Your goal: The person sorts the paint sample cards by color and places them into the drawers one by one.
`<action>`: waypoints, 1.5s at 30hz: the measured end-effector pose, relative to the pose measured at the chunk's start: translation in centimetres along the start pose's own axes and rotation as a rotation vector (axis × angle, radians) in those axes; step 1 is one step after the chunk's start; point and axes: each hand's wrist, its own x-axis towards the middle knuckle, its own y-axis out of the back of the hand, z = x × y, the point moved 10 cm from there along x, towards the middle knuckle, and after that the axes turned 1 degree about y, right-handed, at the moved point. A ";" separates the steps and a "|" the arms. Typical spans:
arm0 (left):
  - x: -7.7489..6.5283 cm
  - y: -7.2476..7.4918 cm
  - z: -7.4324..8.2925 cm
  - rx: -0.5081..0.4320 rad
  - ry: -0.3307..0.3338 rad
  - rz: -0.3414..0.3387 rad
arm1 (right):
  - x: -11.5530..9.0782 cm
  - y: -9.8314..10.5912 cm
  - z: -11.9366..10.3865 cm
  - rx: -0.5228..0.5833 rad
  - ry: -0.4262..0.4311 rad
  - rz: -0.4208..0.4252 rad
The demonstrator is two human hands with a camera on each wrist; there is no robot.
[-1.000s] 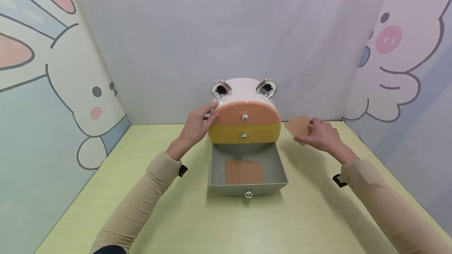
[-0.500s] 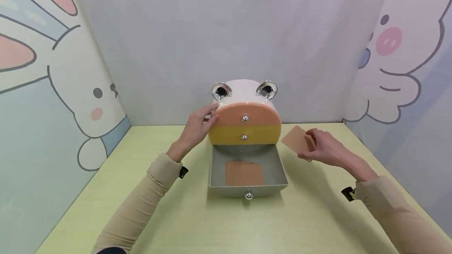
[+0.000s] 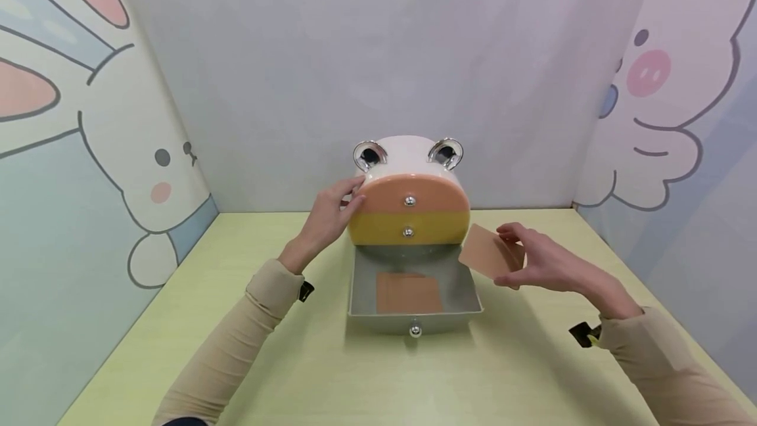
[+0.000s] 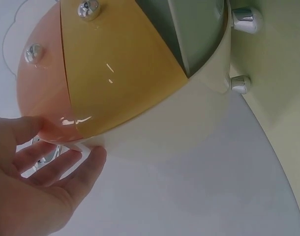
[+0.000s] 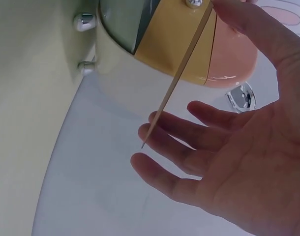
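A small frog-shaped drawer cabinet point(image 3: 408, 189) with silver-rimmed eyes and round knobs stands near the back of the table. My left hand point(image 3: 328, 212) holds its upper left edge, the thumb at the orange front and the fingers bent along the white side point(image 4: 160, 128). The grey-green bottom drawer point(image 3: 367, 281) is pulled out, with brown square cards point(image 3: 409, 293) lying overlapped inside. My right hand point(image 3: 547, 261) pinches another brown square card point(image 3: 487, 252) between thumb and fingers, tilted at the drawer's right back corner. The right wrist view shows this card point(image 5: 179, 71) nearly edge-on.
The orange top drawer point(image 3: 384, 196) and yellow middle drawer point(image 3: 378, 225) are pushed in. Behind the pale table point(image 3: 296, 373) hangs a grey curtain point(image 3: 284, 84). Printed panels with a rabbit point(image 3: 136, 150) and a pig point(image 3: 680, 137) stand at the left and right.
My right hand has brought its card down and to the left, from beside the cabinet to the drawer's right back corner. My left hand stays on the cabinet.
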 end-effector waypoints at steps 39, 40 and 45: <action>0.0 0.1 -0.1 -0.012 -0.006 0.015 | 3.7 -6.6 -8.5 -0.038 0.339 0.009; 0.0 0.1 -0.1 -0.014 -0.007 0.014 | 3.3 -6.4 -8.7 -0.007 0.334 0.033; -0.1 0.0 -0.1 -0.021 -0.006 0.010 | 0.5 -8.5 -10.0 0.450 0.335 -0.096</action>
